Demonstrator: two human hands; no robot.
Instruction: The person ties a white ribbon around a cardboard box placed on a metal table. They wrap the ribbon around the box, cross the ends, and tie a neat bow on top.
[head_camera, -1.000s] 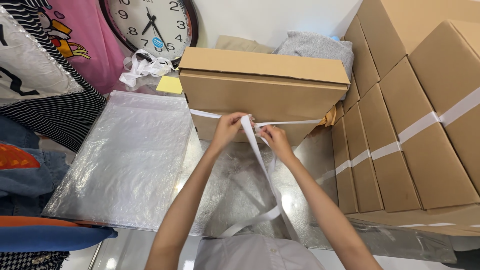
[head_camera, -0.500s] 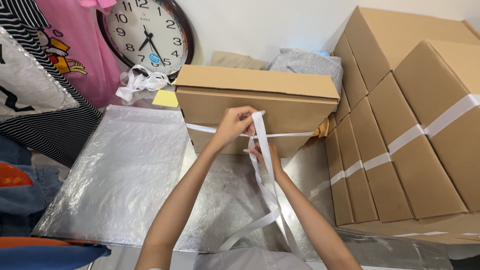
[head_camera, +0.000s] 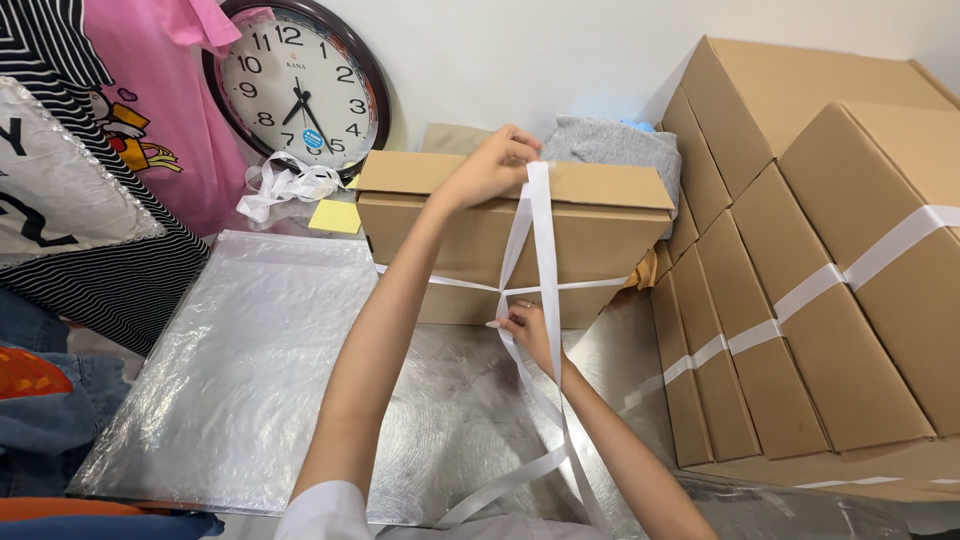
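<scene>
I see a matt brown cardboard box (head_camera: 520, 235) bound with smooth white plastic strap (head_camera: 541, 250), glossy crinkled plastic bag (head_camera: 240, 370) left of it.

A brown cardboard box (head_camera: 520, 235) bound with white strap (head_camera: 540, 250) stands beside stacked taped cartons (head_camera: 830, 280).

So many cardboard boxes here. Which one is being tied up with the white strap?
The lidded box standing alone before the clock, with both hands on its strap; the stacked boxes at right are untouched.
</scene>
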